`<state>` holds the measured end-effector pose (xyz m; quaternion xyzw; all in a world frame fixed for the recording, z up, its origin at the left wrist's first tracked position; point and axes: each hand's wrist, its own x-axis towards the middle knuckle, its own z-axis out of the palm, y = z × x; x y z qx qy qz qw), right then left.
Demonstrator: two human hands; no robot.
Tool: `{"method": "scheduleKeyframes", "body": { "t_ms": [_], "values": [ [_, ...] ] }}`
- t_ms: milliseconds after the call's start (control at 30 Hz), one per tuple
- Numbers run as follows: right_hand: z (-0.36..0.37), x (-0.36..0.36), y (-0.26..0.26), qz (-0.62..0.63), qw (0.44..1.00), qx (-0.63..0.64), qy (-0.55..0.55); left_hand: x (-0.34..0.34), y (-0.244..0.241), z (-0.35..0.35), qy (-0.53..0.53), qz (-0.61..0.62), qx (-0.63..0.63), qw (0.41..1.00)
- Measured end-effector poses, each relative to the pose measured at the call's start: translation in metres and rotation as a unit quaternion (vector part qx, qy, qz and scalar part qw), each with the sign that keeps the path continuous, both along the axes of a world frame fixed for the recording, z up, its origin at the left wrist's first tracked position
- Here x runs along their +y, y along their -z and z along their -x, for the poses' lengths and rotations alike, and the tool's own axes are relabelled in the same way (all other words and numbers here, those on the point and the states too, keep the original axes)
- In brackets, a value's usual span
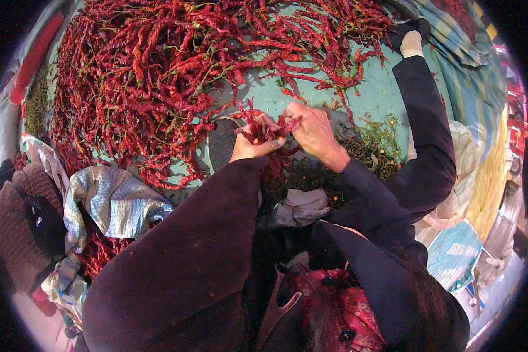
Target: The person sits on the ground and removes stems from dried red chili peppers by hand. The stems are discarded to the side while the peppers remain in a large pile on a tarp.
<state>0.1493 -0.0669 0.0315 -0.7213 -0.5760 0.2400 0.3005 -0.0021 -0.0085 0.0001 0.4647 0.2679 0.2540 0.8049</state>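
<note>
My left hand (pixel 256 145) holds a small bunch of dried red chillies (pixel 266 131), with the thumb lying across them. Close by on the right, my right hand (pixel 313 132) has its fingers curled and pinched on a dried chilli (pixel 289 124) at the edge of the bunch. More chillies hang below the hands, in front of my lap. A large heap of long, wrinkled red chillies (pixel 136 75), many with green stems, spreads beyond my hands over a pale green sheet (pixel 374 92). Loose green and brown stems (pixel 378 141) lie just right of my right hand.
My outstretched leg (pixel 427 110) in dark cloth borders the right side. A dark shoe sole (pixel 220 143) is beside my left hand. At the left stands a striped woven sack (pixel 114 198) with chillies inside. Grey cloth (pixel 302 207) lies below my hands; a striped tarp (pixel 471 88) lines the right.
</note>
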Motion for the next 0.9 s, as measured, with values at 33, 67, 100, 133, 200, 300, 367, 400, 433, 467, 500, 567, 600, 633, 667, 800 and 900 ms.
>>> {"method": "scheduleKeyframes", "body": {
  "t_ms": [33,67,100,133,200,300,367,400,433,467,500,567,600,633,667,800,900],
  "values": [
    [0.003,0.002,0.002,-0.015,0.999,0.024,0.021,0.001,0.001,-0.001,0.01,-0.035,-0.007,0.999],
    [0.007,0.005,0.003,-0.007,0.999,0.033,0.04,0.003,0.001,0.0,0.009,-0.077,0.004,0.997],
    [0.011,0.008,0.004,0.002,0.997,0.041,0.058,0.002,-0.003,0.0,-0.015,-0.029,0.012,0.999],
    [0.013,0.009,0.004,0.01,0.996,0.05,0.076,-0.001,-0.01,-0.001,-0.04,0.02,0.02,0.999],
    [0.003,0.011,0.023,-0.037,0.994,0.018,0.102,-0.003,0.011,0.005,-0.02,-0.024,-0.018,0.999],
    [-0.042,0.021,0.023,0.001,0.953,0.129,0.274,0.003,-0.001,0.004,0.003,-0.005,-0.024,1.0],
    [-0.049,0.02,0.008,-0.014,0.94,0.312,0.14,0.006,-0.006,0.008,-0.097,0.132,0.029,0.986],
    [-0.051,0.021,0.0,-0.006,0.935,0.335,0.112,0.007,0.001,0.012,-0.102,0.139,0.019,0.985],
    [-0.053,0.021,-0.008,0.001,0.93,0.358,0.084,0.007,0.01,0.014,-0.106,0.146,0.009,0.984],
    [-0.053,0.021,-0.016,0.007,0.923,0.38,0.06,0.009,0.021,0.01,-0.125,0.147,-0.078,0.978],
    [-0.053,0.023,-0.023,0.015,0.917,0.392,0.074,0.01,0.031,0.008,-0.142,0.146,-0.166,0.965],
    [-0.052,0.025,-0.032,0.026,0.902,0.417,0.108,0.008,0.014,0.007,-0.113,0.256,-0.166,0.946],
    [-0.047,0.025,-0.034,0.032,0.89,0.434,0.138,0.009,0.018,0.008,-0.09,0.269,-0.154,0.947],
    [-0.04,0.028,-0.033,0.018,0.892,0.431,0.137,0.008,0.018,0.012,-0.072,0.279,-0.138,0.948],
    [-0.037,0.027,-0.03,0.005,0.896,0.42,0.143,0.005,0.001,0.005,-0.111,0.283,-0.05,0.951],
    [-0.019,0.027,-0.01,-0.005,0.928,0.354,0.119,0.006,-0.014,-0.006,-0.044,0.287,-0.019,0.957],
    [0.003,0.031,-0.01,0.009,0.967,0.239,0.087,0.004,-0.015,-0.009,-0.079,0.244,0.003,0.967]
  ]
}}
